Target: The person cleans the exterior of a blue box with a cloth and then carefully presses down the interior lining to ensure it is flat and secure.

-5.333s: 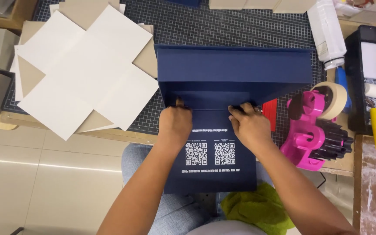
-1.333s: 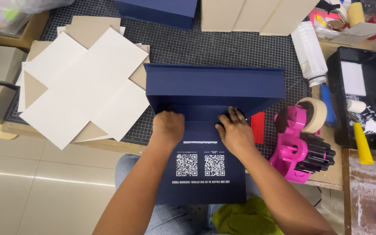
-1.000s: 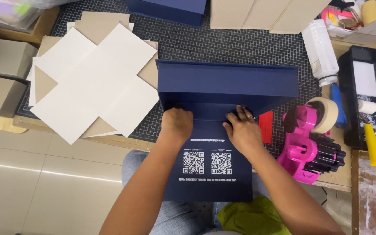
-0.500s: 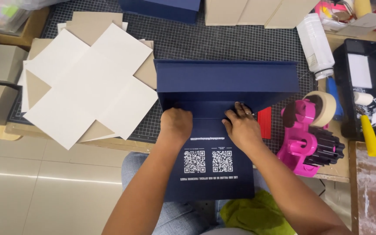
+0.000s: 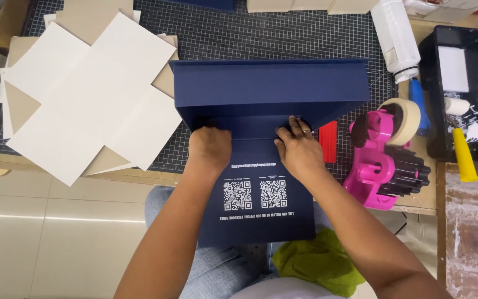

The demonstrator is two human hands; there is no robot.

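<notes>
A dark blue cardboard box cover (image 5: 266, 91) lies unfolded on the gridded cutting mat (image 5: 283, 33), its printed flap hanging over the table edge toward me. My left hand (image 5: 210, 148) presses fingers-down on the fold where the flap meets the raised part. My right hand (image 5: 297, 148), a ring on one finger, presses on the same fold a little to the right. Neither hand holds anything loose.
A stack of cross-shaped white and tan card blanks (image 5: 84, 94) lies at the left. A pink tape dispenser (image 5: 385, 160) with a tape roll stands right, beside a red scraper (image 5: 327, 141), a white bottle (image 5: 396, 36) and a black tray (image 5: 460, 83). A green cloth (image 5: 316, 263) rests on my lap.
Both hands stay on the fold and shift only slightly along it. The view has wobbled; the blue cover stays in place.
</notes>
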